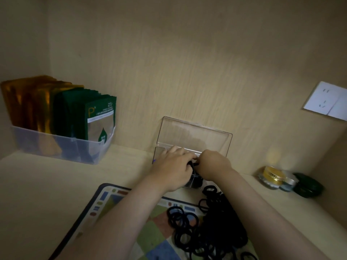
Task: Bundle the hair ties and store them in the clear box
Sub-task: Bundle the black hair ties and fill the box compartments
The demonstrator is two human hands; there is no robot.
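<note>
Low over the open clear rectangular plastic box [159,153] at the back of the pale wooden desktop [56,184]: left hand [171,167] and right hand [214,164], knuckles up, fingertips meeting. Both sets of fingers curled inward, pinching one small bundle of black hair ties [192,164] between them, just above the box. Hinged transparent lid [193,136] upright, leaning against the wood-grain wall. Inside the box, below the hands, more dark bundles [195,182], partly hidden by the wrists. Just beside the box, toward the viewer, a heap of loose black elastic hair ties [206,231] spread across a colourful chequered mat [112,199], partly beneath the right forearm. Far left, a translucent plastic bin [62,149] packed with upright gold and dark green sachets [99,119]. Far right, small round jars [271,178] beside a dark green round case [308,185]; white wall socket [326,100] above.
</note>
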